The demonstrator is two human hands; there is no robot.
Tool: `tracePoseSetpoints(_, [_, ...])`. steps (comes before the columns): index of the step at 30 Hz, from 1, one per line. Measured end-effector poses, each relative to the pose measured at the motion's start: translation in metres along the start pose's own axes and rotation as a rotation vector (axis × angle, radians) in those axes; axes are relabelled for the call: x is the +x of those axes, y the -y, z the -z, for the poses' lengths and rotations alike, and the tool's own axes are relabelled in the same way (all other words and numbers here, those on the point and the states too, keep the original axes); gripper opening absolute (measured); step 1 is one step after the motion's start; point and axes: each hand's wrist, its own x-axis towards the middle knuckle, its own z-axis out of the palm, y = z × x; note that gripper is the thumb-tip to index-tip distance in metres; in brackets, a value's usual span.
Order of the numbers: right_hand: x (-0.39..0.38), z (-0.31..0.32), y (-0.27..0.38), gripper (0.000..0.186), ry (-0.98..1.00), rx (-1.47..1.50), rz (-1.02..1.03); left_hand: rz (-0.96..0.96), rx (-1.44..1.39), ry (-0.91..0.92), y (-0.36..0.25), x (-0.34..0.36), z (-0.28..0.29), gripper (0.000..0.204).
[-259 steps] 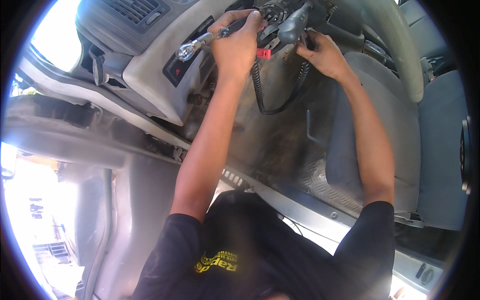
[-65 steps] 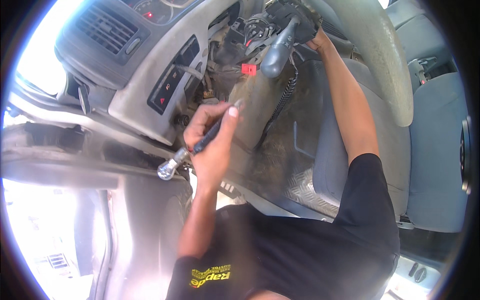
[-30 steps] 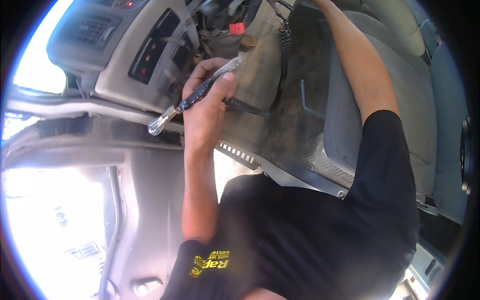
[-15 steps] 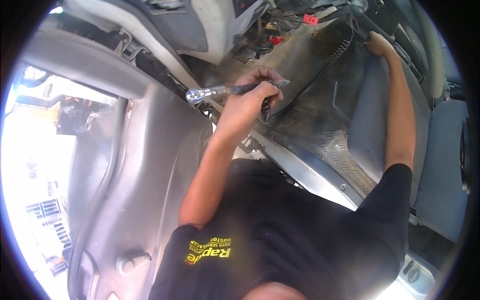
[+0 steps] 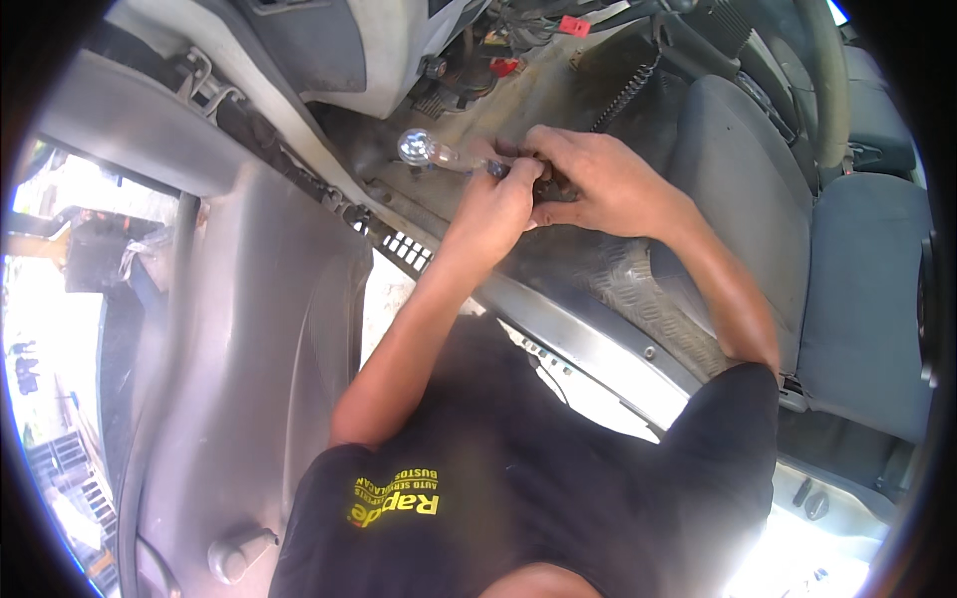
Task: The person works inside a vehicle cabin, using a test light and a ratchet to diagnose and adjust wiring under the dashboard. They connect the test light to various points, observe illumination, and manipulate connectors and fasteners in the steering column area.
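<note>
Head view: your hands meet in front of you, fingertips bunched together. Left hand: fingers curled in, pinching the tool; its shiny, rounded head juts out to that hand's left. Right hand: thumb and fingers bent around a dark piece, just beside the left fingertips; whether it joins the tool, cannot tell, fingers cover it

Handling, by judgement: keep the left pinch steady and let the right fingers do the fine work; light grip, wrists loose, shiny head turned away from anything hard

Edges: metal sill below your hands, toward your body, so keep elbows off it. Door panel well off to the left of your left hand. Grey seat near your right forearm, on its outer side; it limits a swing that way

Most room seems to be ahead of your hands, over the floor; mind the coiled cord beyond your right hand, then the red connector among wires, farther off
</note>
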Motion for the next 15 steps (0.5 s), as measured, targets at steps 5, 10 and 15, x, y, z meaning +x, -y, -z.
tracePoseSetpoints(5, [-0.011,0.002,-0.007,0.037,-0.053,0.203,0.042,0.023,-0.008,0.046,-0.005,-0.006,-0.019,0.050])
tracePoseSetpoints(10, [-0.017,-0.001,-0.011,0.020,-0.142,0.368,0.079,-0.052,0.166,0.131,-0.021,-0.012,-0.016,0.061])
tracePoseSetpoints(15, [-0.023,0.007,-0.011,0.024,-0.097,0.644,-0.166,-0.244,0.256,0.158,-0.045,-0.037,-0.007,0.059])
